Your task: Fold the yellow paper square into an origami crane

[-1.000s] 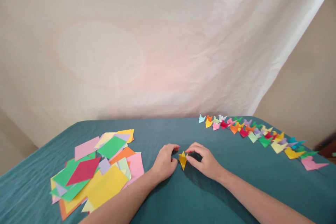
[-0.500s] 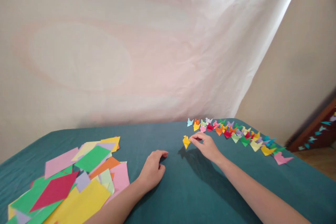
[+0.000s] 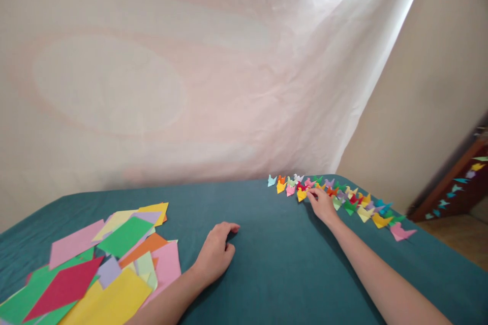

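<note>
Between the thumb and fingertips of my right hand (image 3: 322, 204) is a small yellow origami bird (image 3: 301, 195), pinched by one end. It is at the near edge of rows of folded paper birds in many colours, close to a pink origami bird (image 3: 290, 190) and a yellow one (image 3: 281, 187). My left hand (image 3: 215, 249) rests on the teal tablecloth (image 3: 263, 259), holding nothing, its fingers loosely curved and the thumb apart. Left of it lies a loose pile of coloured paper squares, with a yellow sheet (image 3: 120, 298) partly behind my forearm.
A pale hanging cloth (image 3: 213, 86) closes off the back of the table. The bird rows run along the far right side, ending near a pink bird (image 3: 402, 231). Past the right edge, more small paper shapes show on a dark reddish-brown panel (image 3: 453, 188).
My right hand has carried the yellow origami bird right and away from me, up to the rows of birds. My left hand stays resting on the cloth. The view has shifted slightly.
</note>
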The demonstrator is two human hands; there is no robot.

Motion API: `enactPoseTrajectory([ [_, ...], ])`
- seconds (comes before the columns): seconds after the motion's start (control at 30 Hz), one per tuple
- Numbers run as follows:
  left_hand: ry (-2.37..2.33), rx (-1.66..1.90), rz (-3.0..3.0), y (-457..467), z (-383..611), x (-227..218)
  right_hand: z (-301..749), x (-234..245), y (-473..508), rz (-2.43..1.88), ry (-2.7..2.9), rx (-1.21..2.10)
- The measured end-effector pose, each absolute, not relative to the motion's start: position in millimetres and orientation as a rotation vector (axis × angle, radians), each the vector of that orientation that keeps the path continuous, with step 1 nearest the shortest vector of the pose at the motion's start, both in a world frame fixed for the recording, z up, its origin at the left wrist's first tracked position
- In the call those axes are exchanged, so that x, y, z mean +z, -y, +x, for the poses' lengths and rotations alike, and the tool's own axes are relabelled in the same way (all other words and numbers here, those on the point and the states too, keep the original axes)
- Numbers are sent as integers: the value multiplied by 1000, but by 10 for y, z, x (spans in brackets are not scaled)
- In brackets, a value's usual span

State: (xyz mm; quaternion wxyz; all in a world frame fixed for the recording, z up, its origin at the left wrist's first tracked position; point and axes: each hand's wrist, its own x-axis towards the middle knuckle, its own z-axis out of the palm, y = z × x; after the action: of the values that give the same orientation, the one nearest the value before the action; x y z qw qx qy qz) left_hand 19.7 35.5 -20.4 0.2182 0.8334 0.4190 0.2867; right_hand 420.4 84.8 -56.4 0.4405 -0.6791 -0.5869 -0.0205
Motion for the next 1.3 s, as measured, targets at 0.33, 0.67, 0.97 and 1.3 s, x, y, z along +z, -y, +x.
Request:
enactPoseTrajectory([
  [0.33,-1151,772,2320,-360,198,-213,4222,-691,-931,-1755,1498,-128],
  [0.67,-1139,767,2340,-366,201,-209,4244,-730,-929,-1800,1487,-167],
  [0.97,-1140,771,2344,-367,197,-214,4191,-711,-901,-1737,1467,-221],
  [1.3,-1131,788,2351,-364,200,-239,3911,-290,-725,-1505,1323,-420],
])
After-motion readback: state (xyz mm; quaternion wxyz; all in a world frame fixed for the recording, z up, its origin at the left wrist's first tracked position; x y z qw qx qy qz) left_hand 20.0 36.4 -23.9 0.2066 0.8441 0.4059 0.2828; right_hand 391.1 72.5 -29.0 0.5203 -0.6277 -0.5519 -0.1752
